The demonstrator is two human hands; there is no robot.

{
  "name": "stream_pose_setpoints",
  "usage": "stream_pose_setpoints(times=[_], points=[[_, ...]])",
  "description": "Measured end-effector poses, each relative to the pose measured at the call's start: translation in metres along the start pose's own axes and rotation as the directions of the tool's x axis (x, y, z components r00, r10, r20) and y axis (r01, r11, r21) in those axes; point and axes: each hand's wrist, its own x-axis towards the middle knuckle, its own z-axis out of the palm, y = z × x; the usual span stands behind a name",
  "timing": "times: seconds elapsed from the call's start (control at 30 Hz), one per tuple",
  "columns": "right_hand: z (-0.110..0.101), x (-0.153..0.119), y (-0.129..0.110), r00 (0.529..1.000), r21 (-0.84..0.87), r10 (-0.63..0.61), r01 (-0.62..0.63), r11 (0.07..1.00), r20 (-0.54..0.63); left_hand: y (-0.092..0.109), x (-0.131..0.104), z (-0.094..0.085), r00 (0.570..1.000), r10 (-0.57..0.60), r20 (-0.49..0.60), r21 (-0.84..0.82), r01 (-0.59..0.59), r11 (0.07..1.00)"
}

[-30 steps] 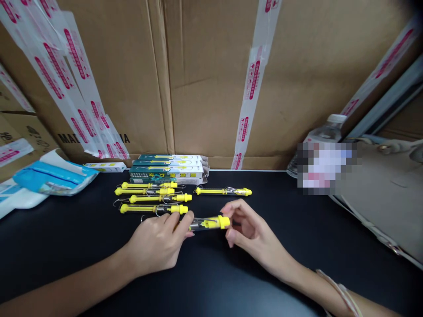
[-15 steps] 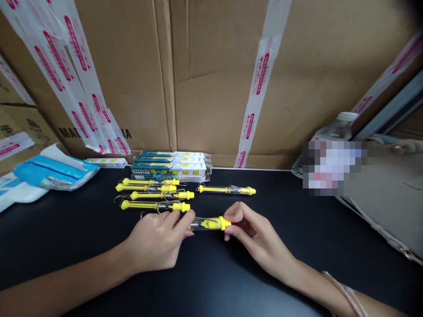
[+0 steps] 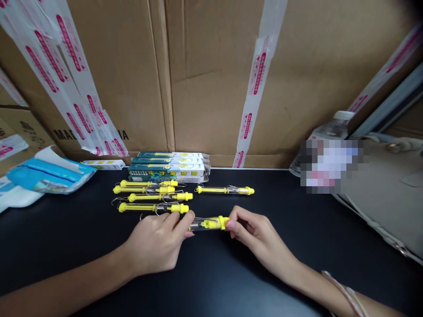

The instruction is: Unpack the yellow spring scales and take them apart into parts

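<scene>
My left hand (image 3: 158, 242) is closed around the left part of a clear tube with yellow ends, a spring scale (image 3: 211, 223), held level just above the black table. The thumb and fingertips of my right hand (image 3: 253, 229) pinch the yellow cap at its right end. A metal hook pokes out left of my left hand, whose fingers hide the tube's left part. Behind lie several similar spring scales (image 3: 143, 208) in a stacked row, with wire hooks. One more spring scale (image 3: 225, 190) lies alone to their right.
Green and white boxes (image 3: 168, 167) are stacked against a large taped cardboard box (image 3: 211, 88). A small white box (image 3: 104, 164) and a blue packet (image 3: 49, 174) are at left. A plastic bottle (image 3: 333, 127) and a beige bag (image 3: 383, 189) stand at right.
The fingers of my right hand have shifted slightly on the yellow cap. My left hand keeps its hold. The whole view has moved a little.
</scene>
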Motion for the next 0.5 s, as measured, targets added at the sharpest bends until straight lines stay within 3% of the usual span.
stream_pose_setpoints(times=[0.17,0.27,0.33,0.4,0.43,0.5], points=[[0.007,-0.003,0.005,1.0,0.151,-0.007,0.003,0.989,0.026,-0.001,0.001,0.0,0.999,-0.014,0.033,-0.02,0.015,1.0],[0.004,-0.001,-0.004,0.987,-0.077,-0.15,0.145,0.986,-0.064,-0.001,0.0,0.001,0.999,-0.032,0.016,-0.021,0.032,0.999],[-0.001,-0.004,-0.01,0.921,-0.325,-0.362,0.301,0.896,-0.145,-0.001,0.0,0.001,0.999,-0.041,0.011,-0.024,0.041,0.999],[-0.002,-0.019,-0.006,0.808,-0.49,-0.575,0.452,0.746,-0.13,-0.001,0.0,0.001,0.999,-0.047,0.021,-0.034,0.047,0.998],[0.001,-0.033,0.004,0.751,-0.505,-0.653,0.529,0.682,-0.095,-0.002,0.0,0.0,0.998,-0.049,0.03,-0.043,0.05,0.998],[0.017,-0.073,0.037,0.712,-0.51,-0.702,0.595,0.621,-0.023,-0.002,0.0,0.0,0.997,-0.053,0.052,-0.058,0.056,0.997]])
